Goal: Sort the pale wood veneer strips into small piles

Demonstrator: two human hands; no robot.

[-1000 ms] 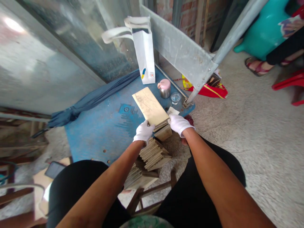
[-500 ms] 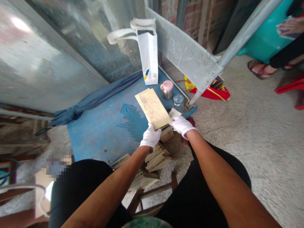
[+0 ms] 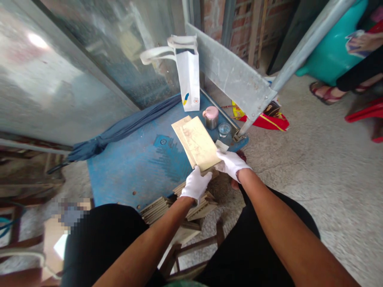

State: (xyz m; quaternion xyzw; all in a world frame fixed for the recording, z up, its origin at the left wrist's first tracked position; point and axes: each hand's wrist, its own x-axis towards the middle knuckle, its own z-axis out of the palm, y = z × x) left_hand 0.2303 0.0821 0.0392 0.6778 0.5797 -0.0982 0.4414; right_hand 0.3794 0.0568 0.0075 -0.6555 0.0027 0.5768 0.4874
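Observation:
Two cream-coloured thin boards, perhaps wood, lie overlapping on a blue tabletop (image 3: 119,175). The upper board (image 3: 200,141) is shifted to the right, leaving the left part of the lower board (image 3: 181,126) uncovered. My right hand (image 3: 231,163), in a white glove, grips the upper board by its near right corner. At the near left corner, the fingertips of my white-gloved left hand (image 3: 196,184) touch the boards, its thumb spread apart. Beneath and beside my left hand stand several stacked boards (image 3: 157,209), partly hidden by my forearm.
Behind the boards are a pink-lidded metal jar (image 3: 211,118), a small clear cup (image 3: 224,129) and a white bag (image 3: 189,79). A folded dark umbrella (image 3: 128,127) lies along the back edge. A metal post (image 3: 287,71) rises at right; a person sits beyond it.
The upper board has slid right and toward me, uncovering more of the lower one. Both hands have moved slightly nearer to me, and my left thumb has come away from the board edge.

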